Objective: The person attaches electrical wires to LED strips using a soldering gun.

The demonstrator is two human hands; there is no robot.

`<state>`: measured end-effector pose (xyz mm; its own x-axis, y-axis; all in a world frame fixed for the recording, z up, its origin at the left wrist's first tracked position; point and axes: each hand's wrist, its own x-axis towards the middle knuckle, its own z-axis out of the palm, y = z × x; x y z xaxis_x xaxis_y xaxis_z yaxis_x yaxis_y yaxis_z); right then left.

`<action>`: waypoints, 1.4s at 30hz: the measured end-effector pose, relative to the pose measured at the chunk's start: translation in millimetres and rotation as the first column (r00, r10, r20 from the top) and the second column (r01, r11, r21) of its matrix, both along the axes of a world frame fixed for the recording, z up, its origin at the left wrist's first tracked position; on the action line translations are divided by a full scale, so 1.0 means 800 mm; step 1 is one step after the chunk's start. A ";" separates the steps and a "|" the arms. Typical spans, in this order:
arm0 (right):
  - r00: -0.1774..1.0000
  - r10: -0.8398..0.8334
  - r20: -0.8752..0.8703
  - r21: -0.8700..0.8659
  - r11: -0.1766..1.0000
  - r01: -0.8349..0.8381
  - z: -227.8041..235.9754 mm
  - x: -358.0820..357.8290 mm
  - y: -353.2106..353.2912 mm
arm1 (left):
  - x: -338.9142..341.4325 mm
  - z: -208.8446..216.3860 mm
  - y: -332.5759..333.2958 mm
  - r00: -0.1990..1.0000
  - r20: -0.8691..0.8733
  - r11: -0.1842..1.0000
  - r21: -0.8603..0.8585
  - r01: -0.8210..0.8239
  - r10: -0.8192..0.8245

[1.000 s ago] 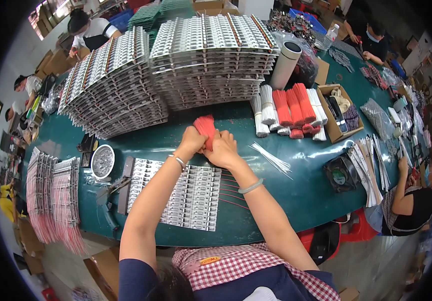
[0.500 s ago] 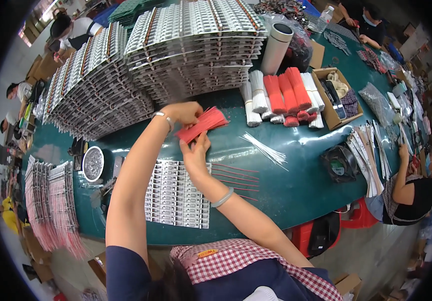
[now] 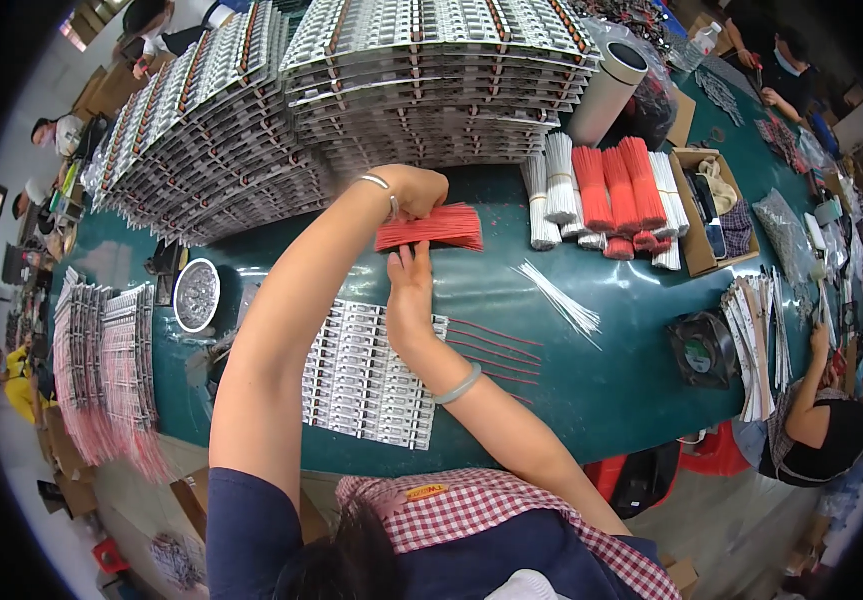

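A loose bundle of thin red wires [image 3: 441, 230] lies sideways on the green table in front of the stacked panels. My left hand [image 3: 417, 190] is over its far side, fingers curled down onto the wires. From the near side, my right hand [image 3: 411, 285] reaches up with fingers stretched out, their tips touching the bundle's near edge. Below my forearms is a flat panel of small grey-white modules [image 3: 371, 375], partly covered by my right wrist. Several red wires [image 3: 496, 340] stick out from the panel's right side.
Tall panel stacks [image 3: 421, 120] stand behind my hands. Right of them are red and white wire bundles [image 3: 616, 190], loose white wires [image 3: 561, 300], a box [image 3: 696, 255], a flask [image 3: 606, 95] and a black fan [image 3: 701, 350]. Leftward are a white bowl [image 3: 197, 295] and wired panels [image 3: 106, 350].
The red wire bundle has turned from slanted to nearly level and lies lower on the table. My right fingers have straightened against its near edge. The whole view has shifted slightly.
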<state>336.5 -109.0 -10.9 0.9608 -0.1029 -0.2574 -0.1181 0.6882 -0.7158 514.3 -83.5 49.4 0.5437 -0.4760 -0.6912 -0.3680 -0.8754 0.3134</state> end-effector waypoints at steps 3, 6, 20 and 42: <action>1.000 -0.015 0.012 0.052 0.999 0.015 0.001 0.001 0.000 | -0.002 -0.001 0.000 1.000 0.003 0.998 -0.056 0.025 -0.025; 0.999 0.005 0.054 0.041 0.999 -0.007 -0.002 -0.001 -0.006 | -0.005 0.008 -0.004 1.000 0.006 0.999 -0.047 0.004 -0.004; 1.000 0.003 0.010 0.028 1.000 -0.003 -0.003 0.004 -0.009 | -0.009 0.012 -0.004 0.997 0.070 0.999 -0.042 0.034 -0.031; 0.984 0.006 -0.181 -0.681 0.721 -0.129 -0.008 0.027 -0.042 | -0.045 -0.018 0.024 0.912 -0.096 0.836 -0.370 -0.405 0.399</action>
